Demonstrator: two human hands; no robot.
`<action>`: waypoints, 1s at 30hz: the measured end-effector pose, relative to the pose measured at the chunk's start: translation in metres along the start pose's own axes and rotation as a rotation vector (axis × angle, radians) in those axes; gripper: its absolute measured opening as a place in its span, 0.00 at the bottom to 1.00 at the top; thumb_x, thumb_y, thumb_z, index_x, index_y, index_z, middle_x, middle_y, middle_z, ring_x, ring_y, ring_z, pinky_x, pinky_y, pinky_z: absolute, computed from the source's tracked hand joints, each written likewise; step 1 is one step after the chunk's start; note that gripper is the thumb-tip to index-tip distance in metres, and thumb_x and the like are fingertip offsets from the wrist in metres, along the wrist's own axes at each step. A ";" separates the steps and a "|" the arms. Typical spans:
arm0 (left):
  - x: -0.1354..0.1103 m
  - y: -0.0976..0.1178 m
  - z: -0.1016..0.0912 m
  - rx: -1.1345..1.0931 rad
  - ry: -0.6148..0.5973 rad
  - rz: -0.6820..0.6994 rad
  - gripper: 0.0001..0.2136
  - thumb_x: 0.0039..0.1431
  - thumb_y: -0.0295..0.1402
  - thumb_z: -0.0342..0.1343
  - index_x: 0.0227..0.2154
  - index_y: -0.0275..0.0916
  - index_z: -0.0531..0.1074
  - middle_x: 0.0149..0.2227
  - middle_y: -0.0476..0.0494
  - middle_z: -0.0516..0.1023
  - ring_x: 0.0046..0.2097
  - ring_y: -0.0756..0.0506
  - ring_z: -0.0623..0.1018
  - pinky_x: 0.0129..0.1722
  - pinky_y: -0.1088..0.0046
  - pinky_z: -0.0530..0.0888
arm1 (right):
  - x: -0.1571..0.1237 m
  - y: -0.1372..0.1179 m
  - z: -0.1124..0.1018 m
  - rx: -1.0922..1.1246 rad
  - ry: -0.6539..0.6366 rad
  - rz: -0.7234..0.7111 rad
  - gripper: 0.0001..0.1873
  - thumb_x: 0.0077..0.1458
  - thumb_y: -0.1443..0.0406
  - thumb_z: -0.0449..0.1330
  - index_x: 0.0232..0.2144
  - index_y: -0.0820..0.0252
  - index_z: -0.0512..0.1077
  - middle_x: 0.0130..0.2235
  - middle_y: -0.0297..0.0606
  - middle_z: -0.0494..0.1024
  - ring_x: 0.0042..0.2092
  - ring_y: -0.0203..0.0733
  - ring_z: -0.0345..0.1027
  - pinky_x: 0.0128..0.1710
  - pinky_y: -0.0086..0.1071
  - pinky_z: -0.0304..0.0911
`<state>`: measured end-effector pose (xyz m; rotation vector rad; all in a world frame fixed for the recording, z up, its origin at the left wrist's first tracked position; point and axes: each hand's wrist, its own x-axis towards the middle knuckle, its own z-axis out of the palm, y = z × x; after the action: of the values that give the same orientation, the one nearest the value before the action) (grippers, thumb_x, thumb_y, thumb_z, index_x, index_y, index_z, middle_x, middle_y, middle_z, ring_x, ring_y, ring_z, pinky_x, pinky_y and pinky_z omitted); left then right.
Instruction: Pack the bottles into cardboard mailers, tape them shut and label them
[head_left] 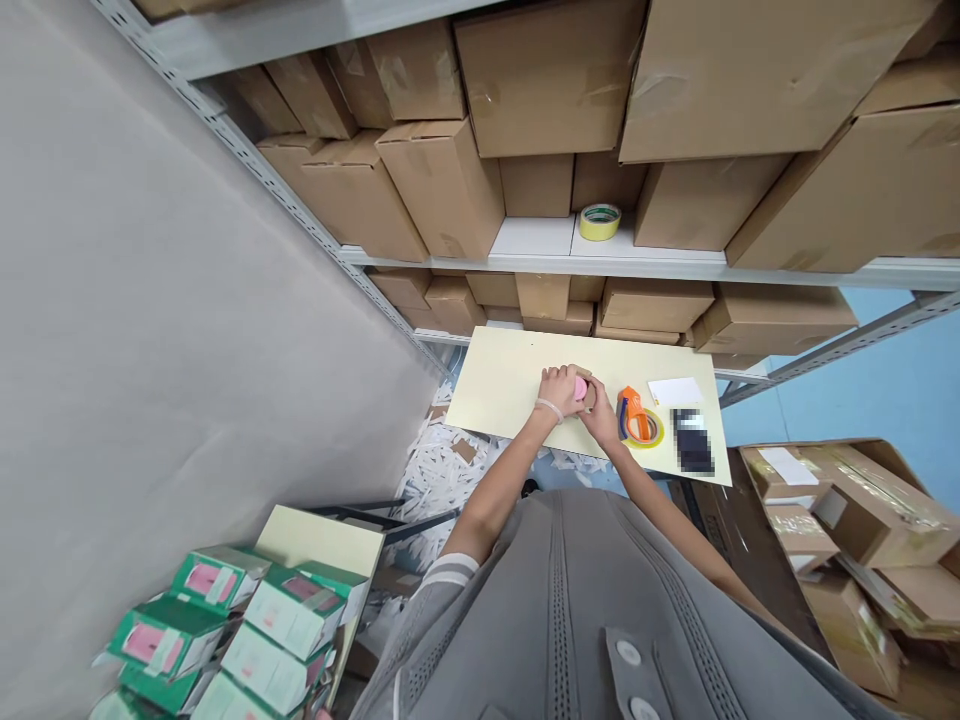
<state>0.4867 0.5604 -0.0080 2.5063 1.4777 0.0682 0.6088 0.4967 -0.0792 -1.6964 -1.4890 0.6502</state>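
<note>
Over the pale yellow table (499, 375), my two hands meet around a small brown cardboard box (591, 398). My left hand (559, 390), with a light band at the wrist, is closed on a round pink item (580, 388) at the mouth of the box; its exact kind does not show. My right hand (602, 418) grips the box from the right, fingers bent round its side. Just right of that hand lies an orange tape dispenser (634, 412) with a roll of yellowish tape (655, 432) on it.
A white paper (675, 391) and a dark pixelated item (693, 442) lie at the table's right. Shelves of cardboard boxes (442, 185) and a tape roll (600, 222) stand behind. Green boxes (292, 610) are lower left, a large carton of parcels (862, 500) right, paper shreds (439, 470) on the floor.
</note>
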 end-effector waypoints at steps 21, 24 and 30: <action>-0.019 -0.030 -0.063 -0.554 0.304 -0.325 0.22 0.49 0.37 0.65 0.44 0.44 0.62 0.46 0.44 0.75 0.48 0.43 0.76 0.46 0.69 0.71 | -0.005 -0.003 0.006 -0.151 -0.022 0.070 0.45 0.55 0.47 0.58 0.66 0.61 0.49 0.64 0.54 0.63 0.63 0.58 0.60 0.54 0.47 0.66; -0.028 -0.043 -0.079 -0.744 0.488 -0.369 0.22 0.48 0.34 0.66 0.47 0.43 0.67 0.48 0.43 0.76 0.47 0.44 0.77 0.49 0.69 0.72 | 0.002 -0.002 -0.001 -0.128 0.019 0.113 0.44 0.54 0.46 0.59 0.64 0.63 0.51 0.62 0.56 0.63 0.63 0.60 0.59 0.56 0.48 0.63; -0.045 -0.074 -0.092 -1.374 0.648 -0.520 0.22 0.53 0.38 0.63 0.53 0.43 0.72 0.47 0.43 0.75 0.45 0.47 0.78 0.43 0.71 0.79 | 0.008 0.007 -0.013 -0.010 0.143 0.165 0.41 0.51 0.48 0.62 0.59 0.63 0.54 0.59 0.57 0.63 0.62 0.57 0.55 0.57 0.46 0.60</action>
<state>0.3870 0.5713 0.0687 0.9791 1.3968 1.3461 0.6241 0.5022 -0.0765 -1.8472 -1.2653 0.5942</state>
